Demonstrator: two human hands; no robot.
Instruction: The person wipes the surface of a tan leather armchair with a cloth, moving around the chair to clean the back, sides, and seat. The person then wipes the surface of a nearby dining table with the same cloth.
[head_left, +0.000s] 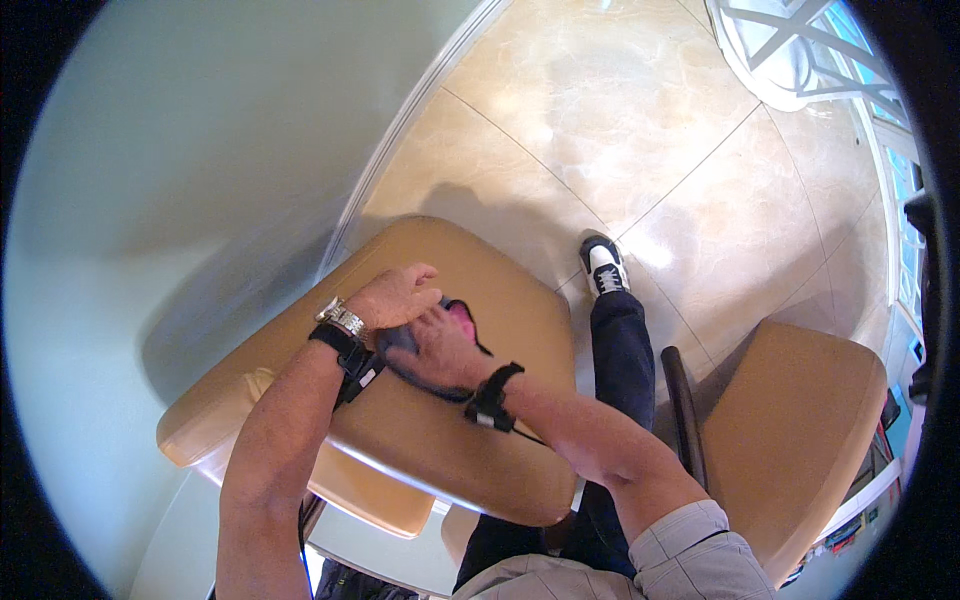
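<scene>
A soft grey item with a black edge and a pink patch (462, 321) lies on the tan upholstered seat (517, 315); its exact kind cannot be told. Over it rests my right hand (442, 349), back up and slightly blurred, covering much of it. My left hand (394, 298) is at its upper left side, fingers bent, close to the fingertips of the right. Whether either hand pinches the material is hidden. The left wrist wears a metal watch (341, 315) and a black strap (349, 360). Another black strap (491, 401) is on the right wrist.
A pale wall (187, 135) borders the seat on the left. At the right stands another tan chair (787, 427) with a dark armrest (682, 412). My shoe (604, 266) rests on the tiled floor (570, 120). White lattice furniture (787, 45) is at the upper right.
</scene>
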